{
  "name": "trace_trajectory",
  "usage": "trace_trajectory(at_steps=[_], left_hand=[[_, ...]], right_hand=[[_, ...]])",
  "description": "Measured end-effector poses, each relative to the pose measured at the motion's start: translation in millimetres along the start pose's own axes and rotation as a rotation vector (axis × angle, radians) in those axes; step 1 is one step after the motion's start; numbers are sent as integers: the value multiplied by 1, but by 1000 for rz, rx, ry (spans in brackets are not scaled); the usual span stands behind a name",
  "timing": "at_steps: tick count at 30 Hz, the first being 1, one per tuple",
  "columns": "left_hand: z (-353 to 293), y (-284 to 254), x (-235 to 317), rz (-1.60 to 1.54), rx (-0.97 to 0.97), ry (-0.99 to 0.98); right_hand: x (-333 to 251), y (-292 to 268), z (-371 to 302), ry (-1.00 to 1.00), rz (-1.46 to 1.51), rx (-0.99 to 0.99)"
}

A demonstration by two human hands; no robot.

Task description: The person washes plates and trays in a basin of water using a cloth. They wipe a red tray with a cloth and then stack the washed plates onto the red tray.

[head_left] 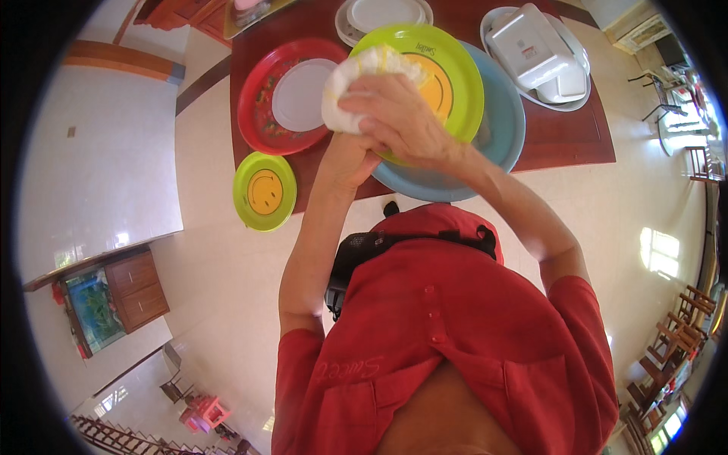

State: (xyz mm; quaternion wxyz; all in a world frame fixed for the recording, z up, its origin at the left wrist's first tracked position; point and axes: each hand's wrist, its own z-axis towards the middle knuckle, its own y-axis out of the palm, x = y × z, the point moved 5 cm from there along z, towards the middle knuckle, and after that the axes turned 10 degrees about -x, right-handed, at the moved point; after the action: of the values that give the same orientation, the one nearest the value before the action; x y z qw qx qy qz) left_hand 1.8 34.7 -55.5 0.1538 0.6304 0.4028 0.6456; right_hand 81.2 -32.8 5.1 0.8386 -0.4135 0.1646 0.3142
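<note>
My right hand (409, 117) is closed on a white cloth (356, 80) with yellow edging, pressed against a large lime-green plate (464, 80). The plate has a yellow smiley face at its middle and is held tilted above a light-blue basin (504, 129). At the plate's near left edge is my left hand (353, 161), gripping its rim; the cloth and my right hand hide most of its fingers. A smaller green plate (265, 191) with a smiley face lies at the table's near left corner.
On the dark red table (572, 140), a red basin (254, 125) holds a pale round plate (307, 95). White plates (383, 14) are stacked at the back. White dishes (531, 49) lie in a white basin (580, 64) at right. A tray (262, 15) sits far left.
</note>
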Motion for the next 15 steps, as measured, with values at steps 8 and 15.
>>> trace_trajectory(at_steps=[8,15], left_hand=[[7,-6,12,-94,-52,121],[13,-3,15,-74,4,160]], right_hand=[[67,-46,-7,61,-548,144],[34,-7,-58,87,-278,113]])
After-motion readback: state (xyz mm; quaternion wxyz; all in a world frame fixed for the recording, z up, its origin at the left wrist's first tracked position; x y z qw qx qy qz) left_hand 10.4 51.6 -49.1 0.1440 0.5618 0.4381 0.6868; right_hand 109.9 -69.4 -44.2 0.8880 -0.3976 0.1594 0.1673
